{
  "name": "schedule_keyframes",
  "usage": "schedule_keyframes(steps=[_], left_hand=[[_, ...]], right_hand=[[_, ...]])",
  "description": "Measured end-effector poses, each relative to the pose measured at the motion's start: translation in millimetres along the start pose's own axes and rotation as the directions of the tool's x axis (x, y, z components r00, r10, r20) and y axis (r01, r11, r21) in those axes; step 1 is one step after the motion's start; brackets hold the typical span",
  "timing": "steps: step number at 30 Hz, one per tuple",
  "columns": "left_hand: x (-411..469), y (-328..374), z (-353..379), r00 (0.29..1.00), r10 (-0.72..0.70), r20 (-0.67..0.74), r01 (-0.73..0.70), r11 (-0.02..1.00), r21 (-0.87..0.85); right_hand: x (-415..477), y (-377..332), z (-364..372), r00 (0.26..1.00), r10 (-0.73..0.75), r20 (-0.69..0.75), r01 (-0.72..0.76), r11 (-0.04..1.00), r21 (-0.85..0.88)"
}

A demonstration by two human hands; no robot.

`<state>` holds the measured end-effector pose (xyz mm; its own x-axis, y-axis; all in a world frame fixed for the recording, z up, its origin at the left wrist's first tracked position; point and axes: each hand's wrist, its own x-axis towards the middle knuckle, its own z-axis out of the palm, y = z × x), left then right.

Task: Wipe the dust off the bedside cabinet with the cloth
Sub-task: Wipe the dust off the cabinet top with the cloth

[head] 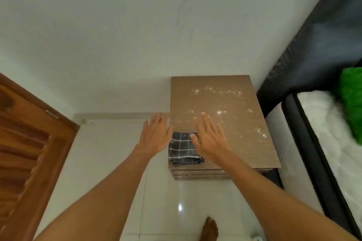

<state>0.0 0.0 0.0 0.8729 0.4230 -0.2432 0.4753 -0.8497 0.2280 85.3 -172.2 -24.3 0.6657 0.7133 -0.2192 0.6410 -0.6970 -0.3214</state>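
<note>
A brown wooden bedside cabinet (pixel 235 143) stands against the white wall, its top speckled with white dust (pixel 219 101) mostly across the middle and right. A folded dark grey checked cloth (pixel 181 149) lies on the cabinet's near left corner. My left hand (pixel 155 135) hovers with straight fingers just left of the cabinet's edge, beside the cloth. My right hand (pixel 209 137) is spread flat above the cabinet, its thumb side over the cloth's right edge. Neither hand holds anything.
A bed with a white mattress (pixel 317 143), dark frame and green item (pixel 352 103) stands close on the right. A brown wooden door (pixel 25 143) is on the left. Glossy white floor tiles (pixel 109 162) lie below, with my foot (pixel 210 229) near the bottom edge.
</note>
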Motion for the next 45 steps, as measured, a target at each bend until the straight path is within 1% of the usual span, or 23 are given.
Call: schedule_keyframes(steps=[3, 6, 10, 12, 15, 17, 20, 24, 29, 34, 38, 42, 45], left_hand=[[20, -14, 42, 0.996, -0.034, 0.087, 0.034, 0.999, 0.009], [39, -31, 81, 0.988, -0.023, 0.153, 0.02, 1.0, 0.016], [69, -59, 116, 0.981, 0.005, 0.193, -0.008, 1.0, 0.017], [82, -71, 128, 0.983, 0.03, 0.181, -0.035, 0.999, 0.027], [100, -85, 139, 0.985, 0.051, 0.168, -0.056, 0.998, 0.024], [110, -88, 143, 0.984, 0.068, 0.164, -0.073, 0.997, 0.026], [125, -89, 146, 0.985, 0.108, 0.133, -0.11, 0.994, 0.012], [141, -84, 145, 0.983, 0.158, 0.098, -0.16, 0.987, 0.014], [165, -80, 145, 0.974, 0.183, 0.137, -0.188, 0.982, 0.024], [191, -77, 140, 0.968, 0.202, 0.146, -0.208, 0.978, 0.031], [217, -73, 135, 0.969, 0.199, 0.145, -0.204, 0.979, 0.024], [234, -70, 136, 0.972, 0.182, 0.149, -0.187, 0.982, 0.019], [236, -67, 142, 0.976, 0.157, 0.153, -0.16, 0.987, 0.012]], right_hand=[[14, 9, 48, 0.99, -0.019, 0.139, 0.028, 0.998, -0.062], [28, 15, 92, 0.984, 0.003, 0.179, 0.016, 0.995, -0.103], [52, 8, 135, 0.989, 0.076, 0.126, -0.058, 0.989, -0.135], [61, -1, 150, 0.99, 0.118, 0.079, -0.108, 0.987, -0.117], [71, -11, 168, 0.983, 0.174, 0.054, -0.17, 0.983, -0.073], [75, -12, 180, 0.978, 0.204, 0.034, -0.2, 0.976, -0.082], [77, -10, 192, 0.975, 0.219, -0.034, -0.221, 0.97, -0.104], [79, -7, 191, 0.969, 0.215, -0.12, -0.231, 0.962, -0.144], [86, 3, 190, 0.96, 0.163, -0.226, -0.204, 0.963, -0.174], [108, 20, 178, 0.946, 0.101, -0.309, -0.166, 0.967, -0.193], [161, 48, 144, 0.915, 0.141, -0.377, -0.216, 0.963, -0.164], [233, 71, 99, 0.891, 0.107, -0.441, -0.205, 0.962, -0.182], [291, 77, 74, 0.877, 0.115, -0.467, -0.225, 0.956, -0.188]])
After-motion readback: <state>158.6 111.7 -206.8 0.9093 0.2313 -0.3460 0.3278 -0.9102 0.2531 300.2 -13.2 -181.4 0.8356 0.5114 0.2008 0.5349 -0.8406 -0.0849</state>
